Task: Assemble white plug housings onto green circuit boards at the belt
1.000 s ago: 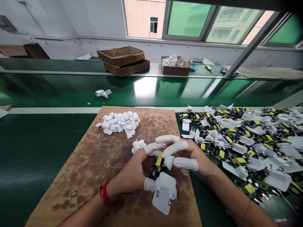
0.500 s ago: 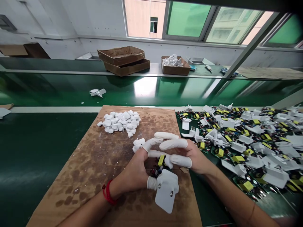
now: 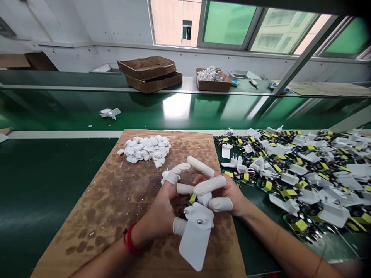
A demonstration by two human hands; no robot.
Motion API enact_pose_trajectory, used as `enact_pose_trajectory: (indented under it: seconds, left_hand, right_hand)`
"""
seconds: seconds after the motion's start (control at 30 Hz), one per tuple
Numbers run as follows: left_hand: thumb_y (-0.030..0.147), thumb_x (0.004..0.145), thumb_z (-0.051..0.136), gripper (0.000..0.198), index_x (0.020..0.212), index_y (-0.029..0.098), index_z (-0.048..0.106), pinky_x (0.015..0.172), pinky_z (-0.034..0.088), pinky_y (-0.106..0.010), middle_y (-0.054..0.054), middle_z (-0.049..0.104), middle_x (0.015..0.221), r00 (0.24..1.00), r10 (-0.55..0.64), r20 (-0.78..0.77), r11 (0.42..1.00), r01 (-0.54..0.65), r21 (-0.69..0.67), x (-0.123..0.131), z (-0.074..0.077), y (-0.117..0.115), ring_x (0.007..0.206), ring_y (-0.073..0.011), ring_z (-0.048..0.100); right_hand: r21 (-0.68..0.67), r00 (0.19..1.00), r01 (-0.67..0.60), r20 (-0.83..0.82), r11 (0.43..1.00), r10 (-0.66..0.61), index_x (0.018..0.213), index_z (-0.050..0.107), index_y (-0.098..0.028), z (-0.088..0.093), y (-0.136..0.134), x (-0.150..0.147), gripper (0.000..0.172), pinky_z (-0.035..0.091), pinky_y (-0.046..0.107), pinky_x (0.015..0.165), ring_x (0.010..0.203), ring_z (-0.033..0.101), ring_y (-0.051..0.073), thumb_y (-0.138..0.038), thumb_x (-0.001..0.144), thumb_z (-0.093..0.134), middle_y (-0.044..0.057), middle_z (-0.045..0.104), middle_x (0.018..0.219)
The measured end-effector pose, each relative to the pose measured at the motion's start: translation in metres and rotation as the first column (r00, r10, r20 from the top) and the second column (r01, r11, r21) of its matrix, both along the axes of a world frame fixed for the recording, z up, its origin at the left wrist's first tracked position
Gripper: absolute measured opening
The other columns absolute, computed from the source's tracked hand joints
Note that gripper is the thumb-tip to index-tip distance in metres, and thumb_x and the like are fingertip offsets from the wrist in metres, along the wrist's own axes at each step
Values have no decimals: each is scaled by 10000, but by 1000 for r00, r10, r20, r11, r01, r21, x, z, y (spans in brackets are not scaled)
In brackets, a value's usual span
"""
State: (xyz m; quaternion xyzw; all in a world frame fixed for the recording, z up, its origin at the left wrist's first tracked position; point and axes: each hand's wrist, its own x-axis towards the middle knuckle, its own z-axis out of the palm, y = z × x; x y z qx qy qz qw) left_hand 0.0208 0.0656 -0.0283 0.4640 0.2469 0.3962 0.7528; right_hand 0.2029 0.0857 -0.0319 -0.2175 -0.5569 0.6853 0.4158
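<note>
The left hand (image 3: 164,208) curls around a plug with a circuit board (image 3: 197,239), its thumb on one side and a finger on the other. The plug is low over the brown cardboard sheet (image 3: 116,216), with its flat white plate tipped toward the person. A bit of yellow block (image 3: 193,198) peeks out behind the plate. The right hand (image 3: 232,195) pinches a small white lump (image 3: 204,199) between thumb and finger, right by the yellow block. White covers sit on the fingers of both hands, and a red bracelet (image 3: 129,240) is on the left wrist. A small white clump (image 3: 165,176) lies just beyond the left hand, with a bigger pile of white lumps (image 3: 147,149) farther back. Many more plugs with boards (image 3: 290,179) lie in a messy heap on the right.
</note>
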Motion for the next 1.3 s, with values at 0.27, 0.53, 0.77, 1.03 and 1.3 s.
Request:
enact_pose_trajectory:
  seconds: [0.27,0.53,0.77,1.03,1.3]
  left_hand:
    - [144,583,826,1247,1465,307,-40,782,544,-311,-24,689,914,996,92,-9,990,-91,107,-2,-10,-5,925,-222,656]
    - [298,506,869,1278,1480,268,42,839,535,-360,-93,649,1078,989,-11,-150,972,46,231,-3,-1,2,1014,-277,622]
    - [362,462,884,1287,1478,286,97,959,474,-433,-106,590,1204,963,-27,-267,939,116,325,-6,3,5,1090,-307,577]
    - [428,514,854,1227,1470,347,88,1087,333,-477,-80,525,1304,970,15,-241,917,83,390,-11,-2,-2,1190,-306,513]
    - [448,521,850,1227,1465,368,69,1080,350,-450,-78,524,1316,972,23,-232,924,68,377,-14,-4,-5,1212,-316,494]
  right_hand:
    - [59,996,5,-90,998,0,879,755,-324,4,-6,-3,196,477,320,905,1018,601,174,-213,719,747,5,570,1291]
    - [76,972,-172,-150,982,181,825,763,-268,10,-1,-5,194,433,367,988,1213,501,255,-314,643,812,41,614,1204]
    - [214,962,-264,-9,941,272,951,744,-256,12,5,2,287,336,349,1068,1232,472,235,-337,679,787,46,553,1271]
    - [180,906,-379,-127,908,403,1003,733,-274,4,5,-2,220,308,340,1090,1309,397,244,-341,799,682,44,528,1344]
    - [17,842,-529,-108,848,528,1256,577,-141,-11,2,6,543,496,284,883,1004,644,217,-353,773,705,154,655,1159]
